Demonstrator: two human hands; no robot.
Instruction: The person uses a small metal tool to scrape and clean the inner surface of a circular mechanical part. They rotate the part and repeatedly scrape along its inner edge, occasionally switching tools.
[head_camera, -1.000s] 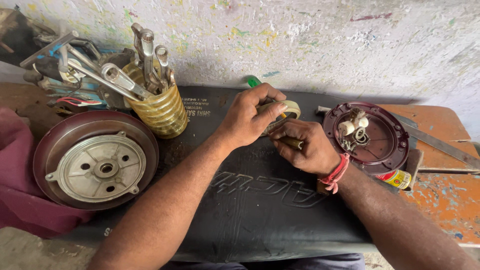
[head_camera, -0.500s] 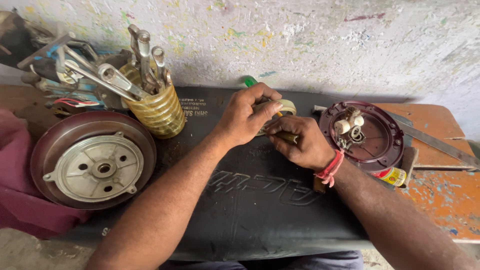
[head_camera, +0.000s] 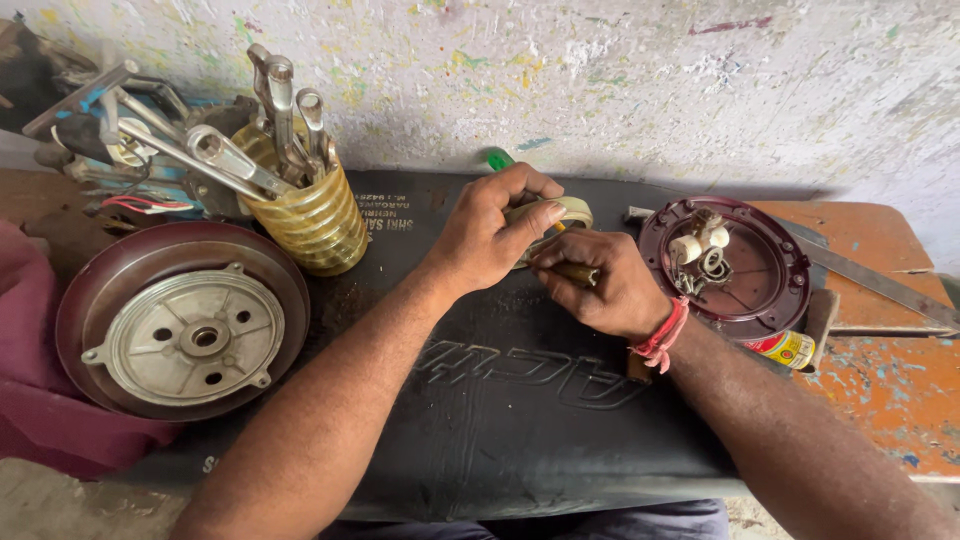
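Observation:
My left hand (head_camera: 487, 232) grips a roll of pale yellowish tape (head_camera: 570, 211) over the far middle of a black rubber mat (head_camera: 500, 400). A green tool handle (head_camera: 497, 159) pokes out behind its knuckles. My right hand (head_camera: 600, 283), with a red thread band on the wrist, is closed around a small dark brownish part (head_camera: 578, 273) just below the tape. The two hands touch each other. What the fingers do between them is hidden.
A round maroon motor cover with a silver hub (head_camera: 183, 322) lies at the left. Behind it a ribbed yellow cup (head_camera: 312, 222) holds spanners. A maroon dish (head_camera: 738, 268) with small white parts sits at the right, with a small yellow bottle (head_camera: 787, 348) and an orange bench (head_camera: 880, 370).
Both hands stay together at the tape with only slight finger shifts. The view has drifted a little, so everything sits slightly further left.

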